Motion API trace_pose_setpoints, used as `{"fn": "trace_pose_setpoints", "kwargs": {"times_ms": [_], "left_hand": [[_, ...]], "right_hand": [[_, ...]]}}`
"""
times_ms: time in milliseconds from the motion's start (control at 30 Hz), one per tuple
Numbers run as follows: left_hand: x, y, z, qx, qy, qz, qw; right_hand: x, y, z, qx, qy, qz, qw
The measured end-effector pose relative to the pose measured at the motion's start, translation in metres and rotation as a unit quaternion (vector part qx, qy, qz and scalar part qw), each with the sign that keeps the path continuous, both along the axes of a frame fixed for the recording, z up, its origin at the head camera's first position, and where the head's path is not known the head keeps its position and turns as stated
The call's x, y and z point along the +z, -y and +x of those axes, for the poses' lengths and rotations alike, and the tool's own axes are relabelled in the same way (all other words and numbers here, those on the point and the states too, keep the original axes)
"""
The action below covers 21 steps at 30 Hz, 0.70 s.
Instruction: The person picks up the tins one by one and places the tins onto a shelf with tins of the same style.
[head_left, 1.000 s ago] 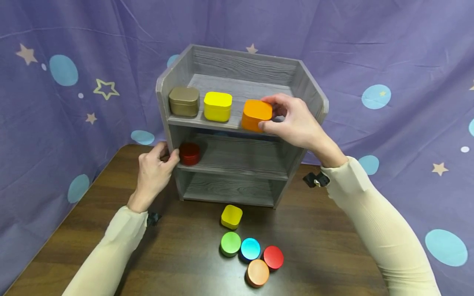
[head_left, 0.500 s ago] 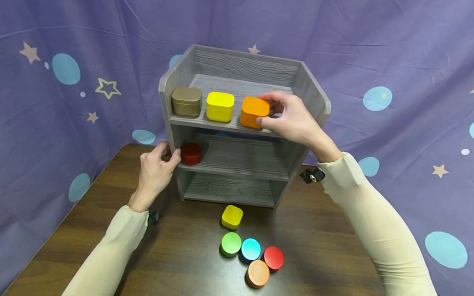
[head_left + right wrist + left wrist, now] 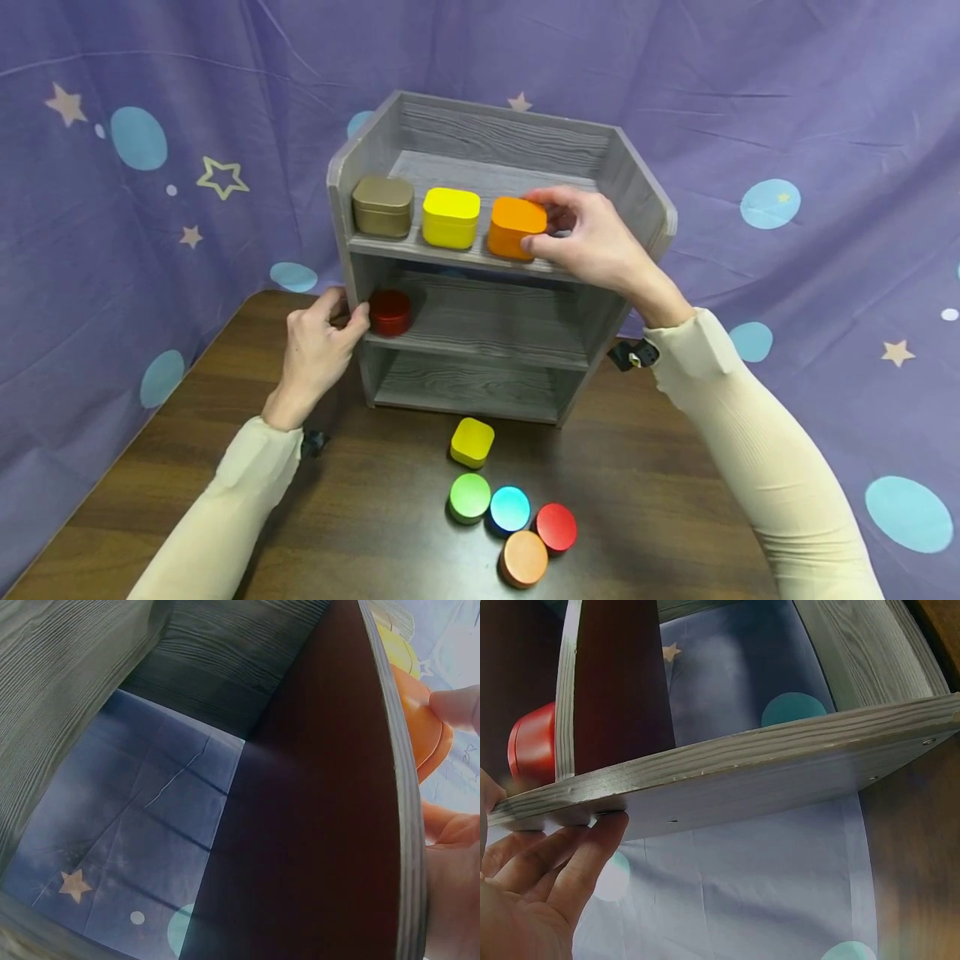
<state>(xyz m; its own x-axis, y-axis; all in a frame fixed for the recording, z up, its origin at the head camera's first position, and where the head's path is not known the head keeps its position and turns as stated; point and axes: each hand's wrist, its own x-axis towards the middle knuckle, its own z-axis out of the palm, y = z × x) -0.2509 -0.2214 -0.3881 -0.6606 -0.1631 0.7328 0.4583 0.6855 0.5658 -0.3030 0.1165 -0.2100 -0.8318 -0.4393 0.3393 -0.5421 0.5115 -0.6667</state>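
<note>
A grey wooden shelf unit [image 3: 480, 325] stands on the brown table. My right hand [image 3: 596, 242] pinches a rounded-square orange tin [image 3: 516, 229] between thumb and fingers at the front of the top board. Left of it on that board are a yellow tin [image 3: 451, 218] and a bronze tin [image 3: 383, 207], a small gap between each. My left hand [image 3: 318, 346] grips the unit's left side panel [image 3: 727, 757], thumb at the front edge and fingers against the outer face. Close beside that thumb, a round red tin [image 3: 390, 312] sits at the left end of the middle board.
In front of the unit lie a yellow tin [image 3: 472, 442], a green tin [image 3: 469, 498], a blue tin [image 3: 510, 510], a red tin [image 3: 557, 527] and an orange-copper tin [image 3: 524, 559]. A purple patterned curtain [image 3: 817, 108] hangs behind the table [image 3: 375, 517].
My right hand has shifted the orange tin slightly left and back, closer to the yellow tin, and then stays there. The left hand keeps its hold on the side panel.
</note>
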Motion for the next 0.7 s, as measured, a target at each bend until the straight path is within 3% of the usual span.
{"fn": "trace_pose_setpoints", "kwargs": {"times_ms": [500, 700], "left_hand": [[0.0006, -0.0008, -0.0003, -0.001, -0.006, -0.001, 1.0000], [-0.0012, 0.0002, -0.0005, -0.001, -0.003, 0.000, 1.0000]], "right_hand": [[0.0014, -0.0041, 0.0005, -0.003, 0.023, 0.000, 1.000], [0.0017, -0.0086, 0.0052, -0.014, 0.011, -0.044, 0.999]]}}
